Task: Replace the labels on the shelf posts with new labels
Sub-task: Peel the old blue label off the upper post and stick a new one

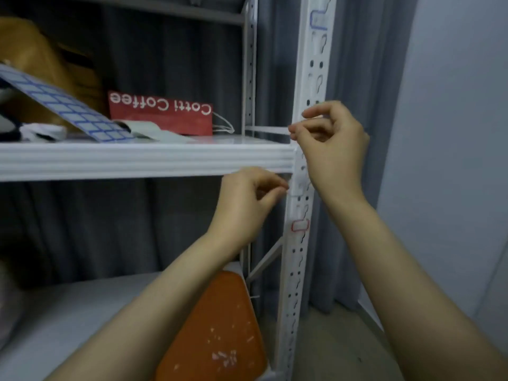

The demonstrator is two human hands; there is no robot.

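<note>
Here the left hand (251, 195) has its grip drawn in tight, thumb and forefinger tips meeting at the left edge of the shelf post (316, 55), right beside a pale label (299, 186) stuck on the post just under the shelf (137, 160). The blur hides whether the tips actually pinch the label's edge. The right hand (334, 145) is higher up, in front of the post at shelf level, its fingers curled with the tips at the post's left side. I cannot tell whether that grip holds anything.

Further down the post sits a red-bordered label (300, 225), and near the top a blue-bordered label (319, 21). On the shelf to the left a sheet of blue-bordered labels (64, 105) leans at a slant, with a red coffee bag (162, 115) behind it. An orange board (220, 325) stands on the lower level by the post's foot, and a grey curtain (357, 78) hangs behind.
</note>
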